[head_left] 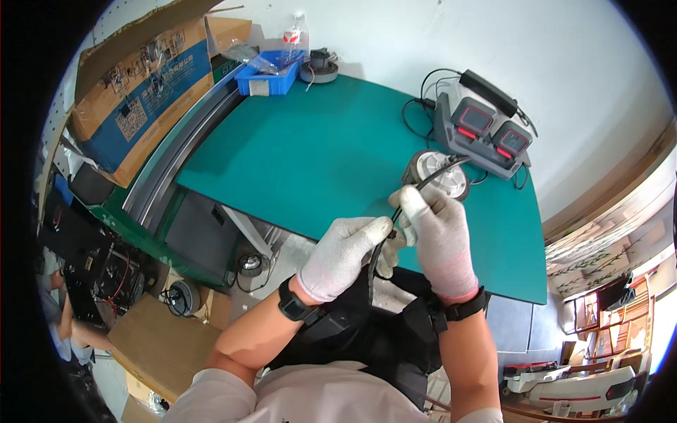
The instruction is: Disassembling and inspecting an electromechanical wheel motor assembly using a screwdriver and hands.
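My left hand (pixel 342 255), in a white work glove, pinches a black cable (pixel 371 271) in front of my body. Gloved the same way, my right hand (pixel 443 238) grips that cable a little higher up. The cable's upper end rises past my right fingers to the right, in front of a round silver and black wheel hub motor (pixel 428 163) on the table. Its lower part hangs toward my lap. A small dark piece shows on the cable between my hands; I cannot make out its kind.
The green tabletop (pixel 303 155) carries a grey charger dock (pixel 486 127) with two screened units at the right. At the back left stand a blue bin (pixel 271 83), a plastic bottle (pixel 296 35) and another motor (pixel 321 68). Cardboard boxes (pixel 159 92) lie left; a person sits at the far left.
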Available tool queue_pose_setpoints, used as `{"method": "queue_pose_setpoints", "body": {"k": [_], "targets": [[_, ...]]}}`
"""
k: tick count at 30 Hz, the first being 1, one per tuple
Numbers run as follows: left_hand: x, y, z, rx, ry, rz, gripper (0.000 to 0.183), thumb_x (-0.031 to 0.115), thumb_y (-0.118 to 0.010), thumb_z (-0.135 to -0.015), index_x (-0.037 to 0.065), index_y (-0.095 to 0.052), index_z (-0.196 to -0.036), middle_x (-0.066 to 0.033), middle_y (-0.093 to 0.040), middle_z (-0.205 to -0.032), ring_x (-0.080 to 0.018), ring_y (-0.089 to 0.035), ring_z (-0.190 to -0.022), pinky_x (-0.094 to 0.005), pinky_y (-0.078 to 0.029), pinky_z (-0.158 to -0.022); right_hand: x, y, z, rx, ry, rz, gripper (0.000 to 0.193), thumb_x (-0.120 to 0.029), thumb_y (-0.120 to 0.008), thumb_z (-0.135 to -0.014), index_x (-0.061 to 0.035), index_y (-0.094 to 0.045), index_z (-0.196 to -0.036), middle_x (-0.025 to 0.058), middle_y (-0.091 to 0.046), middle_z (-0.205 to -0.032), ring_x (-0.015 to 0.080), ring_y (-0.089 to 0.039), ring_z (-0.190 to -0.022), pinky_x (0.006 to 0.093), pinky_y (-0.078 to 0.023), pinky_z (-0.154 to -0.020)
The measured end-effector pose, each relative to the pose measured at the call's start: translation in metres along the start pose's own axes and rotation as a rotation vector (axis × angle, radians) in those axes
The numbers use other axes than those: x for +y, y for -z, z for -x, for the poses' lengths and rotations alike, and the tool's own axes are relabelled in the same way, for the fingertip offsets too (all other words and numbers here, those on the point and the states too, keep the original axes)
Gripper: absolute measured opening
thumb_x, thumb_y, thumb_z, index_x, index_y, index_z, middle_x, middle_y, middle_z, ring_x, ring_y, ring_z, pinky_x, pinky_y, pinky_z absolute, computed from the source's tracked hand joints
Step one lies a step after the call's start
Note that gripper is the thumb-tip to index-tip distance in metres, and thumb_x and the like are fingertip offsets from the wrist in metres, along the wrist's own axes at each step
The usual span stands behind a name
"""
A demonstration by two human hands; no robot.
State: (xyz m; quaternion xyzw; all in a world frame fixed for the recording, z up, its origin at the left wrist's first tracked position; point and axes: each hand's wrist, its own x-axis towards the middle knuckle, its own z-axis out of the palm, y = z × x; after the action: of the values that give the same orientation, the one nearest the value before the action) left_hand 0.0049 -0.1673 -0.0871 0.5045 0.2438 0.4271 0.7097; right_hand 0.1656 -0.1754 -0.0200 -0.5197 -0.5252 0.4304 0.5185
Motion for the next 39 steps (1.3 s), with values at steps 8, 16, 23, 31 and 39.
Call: {"method": "queue_pose_setpoints", "body": {"k": [8, 16, 23, 31, 39], "targets": [[-0.022, 0.01, 0.029, -0.139, -0.029, 0.068, 0.035, 0.023, -0.052, -0.11, -0.005, -0.073, -0.112, -0.0081, -0.075, -0.092, -0.0138, -0.07, -0.08, -0.0278, -0.055, -0.073, -0.004, 0.006, -0.008, 0.06, 0.078, -0.08, 0.033, -0.028, -0.064, -0.106, 0.002, -0.073, -0.094, -0.0033, -0.056, -0.067, 0.0037, -0.049, -0.056, 0.0224, -0.037, -0.052], [-0.014, 0.016, 0.082, -0.242, 0.248, -0.051, 0.051, 0.031, -0.048, -0.113, -0.011, -0.053, -0.142, -0.0159, -0.075, -0.112, -0.0208, -0.073, -0.096, -0.0335, -0.057, -0.088, -0.008, 0.009, -0.014, 0.079, 0.099, -0.216, 0.031, -0.027, -0.063, -0.107, 0.0028, -0.071, -0.101, -0.0029, -0.056, -0.071, 0.0046, -0.048, -0.056, 0.0226, -0.037, -0.053], [0.009, 0.056, 0.154, -0.378, 0.357, -0.745, 0.035, 0.028, -0.059, -0.108, 0.001, -0.066, -0.129, -0.01, -0.074, -0.099, -0.0216, -0.072, -0.09, -0.0337, -0.055, -0.081, -0.031, 0.033, -0.02, 0.167, 0.189, -0.316, 0.035, -0.028, -0.059, -0.11, 0.0048, -0.071, -0.107, -0.0037, -0.052, -0.076, 0.0045, -0.045, -0.059, 0.0222, -0.034, -0.053], [0.083, 0.028, 0.218, 0.105, -0.498, -1.67, 0.021, 0.031, -0.077, -0.089, 0.013, -0.067, -0.093, -0.0023, -0.054, -0.069, -0.0239, -0.062, -0.06, -0.0411, -0.047, -0.052, -0.056, 0.047, 0.033, 0.475, 0.153, 0.27, 0.041, -0.034, -0.058, -0.107, -0.003, -0.063, -0.081, -0.0038, -0.047, -0.067, 0.0058, -0.043, -0.06, 0.0235, -0.034, -0.057], [0.109, -0.017, 0.206, -0.058, -0.88, -1.74, 0.035, 0.027, -0.075, -0.073, 0.013, -0.072, -0.105, 0.0039, -0.045, -0.067, -0.0135, -0.054, -0.057, -0.032, -0.039, -0.048, -0.045, -0.047, 0.136, -0.453, 1.126, 0.675, 0.039, -0.035, -0.076, -0.087, -0.0029, -0.072, -0.108, 0.0069, -0.06, -0.073, 0.0226, -0.061, -0.065, 0.0386, -0.049, -0.068]]}}
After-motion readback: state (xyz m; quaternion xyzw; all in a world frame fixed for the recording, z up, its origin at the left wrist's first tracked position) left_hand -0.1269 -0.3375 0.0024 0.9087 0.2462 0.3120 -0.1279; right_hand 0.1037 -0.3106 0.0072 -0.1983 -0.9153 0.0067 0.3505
